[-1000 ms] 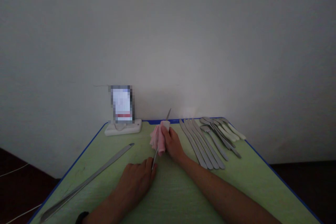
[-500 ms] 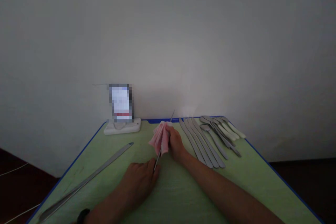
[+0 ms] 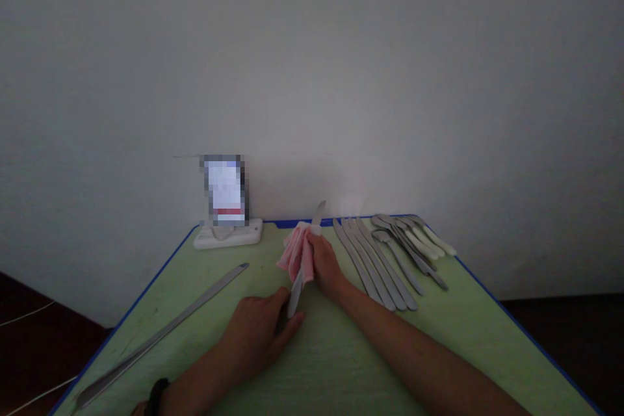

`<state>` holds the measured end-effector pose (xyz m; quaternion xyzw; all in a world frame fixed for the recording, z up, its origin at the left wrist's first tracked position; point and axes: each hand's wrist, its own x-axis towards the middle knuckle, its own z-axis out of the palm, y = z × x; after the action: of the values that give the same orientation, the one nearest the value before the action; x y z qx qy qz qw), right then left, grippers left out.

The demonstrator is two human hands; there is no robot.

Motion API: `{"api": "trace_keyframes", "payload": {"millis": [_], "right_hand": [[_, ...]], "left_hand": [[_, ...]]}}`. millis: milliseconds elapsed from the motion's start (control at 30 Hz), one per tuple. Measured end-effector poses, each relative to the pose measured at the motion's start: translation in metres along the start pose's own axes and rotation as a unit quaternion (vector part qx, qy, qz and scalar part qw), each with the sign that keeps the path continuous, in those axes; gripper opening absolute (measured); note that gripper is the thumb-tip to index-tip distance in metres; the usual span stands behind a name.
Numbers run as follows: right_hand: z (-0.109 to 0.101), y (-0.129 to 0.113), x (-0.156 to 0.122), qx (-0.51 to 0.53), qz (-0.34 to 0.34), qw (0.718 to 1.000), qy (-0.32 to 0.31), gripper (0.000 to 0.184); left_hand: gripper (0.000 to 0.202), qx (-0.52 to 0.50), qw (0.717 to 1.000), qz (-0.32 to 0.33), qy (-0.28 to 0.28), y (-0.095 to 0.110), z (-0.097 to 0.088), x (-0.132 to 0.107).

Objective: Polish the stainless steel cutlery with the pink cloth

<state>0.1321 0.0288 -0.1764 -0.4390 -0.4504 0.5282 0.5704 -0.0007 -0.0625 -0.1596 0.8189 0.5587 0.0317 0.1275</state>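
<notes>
Dim light, darkened corners, faint shadow on wall (image 3: 312,78), bright pixelated screen (image 3: 225,188)

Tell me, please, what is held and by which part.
The right hand grips a silver metal knife mid-length through folded pink cloth; left hand at handle end, hold unclear.

One head-worn cam, facing forward and down; counter (image 3: 331,364) close below, plain wall (image 3: 312,78) ahead filling upper half.

Cloth (image 3: 294,252): matt fabric. Knife (image 3: 295,297): smooth metal. Tabletop (image 3: 341,354): smooth, matt.
</notes>
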Motion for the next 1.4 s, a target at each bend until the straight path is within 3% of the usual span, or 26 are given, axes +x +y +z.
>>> {"api": "trace_keyframes", "payload": {"millis": [467, 1400], "right_hand": [[0.0015, 0.0025, -0.0018, -0.045, -0.034, 0.997, -0.049, 0.022], [0.0010, 0.0043, -0.0006, -0.086, -0.035, 0.994, -0.063, 0.021]], "left_hand": [[0.022, 0.015, 1.000, 0.013, 0.004, 0.0013, 0.0009, 0.0004], [0.021, 0.005, 0.999, 0.024, 0.021, 0.0001, 0.0023, 0.0006]]}}
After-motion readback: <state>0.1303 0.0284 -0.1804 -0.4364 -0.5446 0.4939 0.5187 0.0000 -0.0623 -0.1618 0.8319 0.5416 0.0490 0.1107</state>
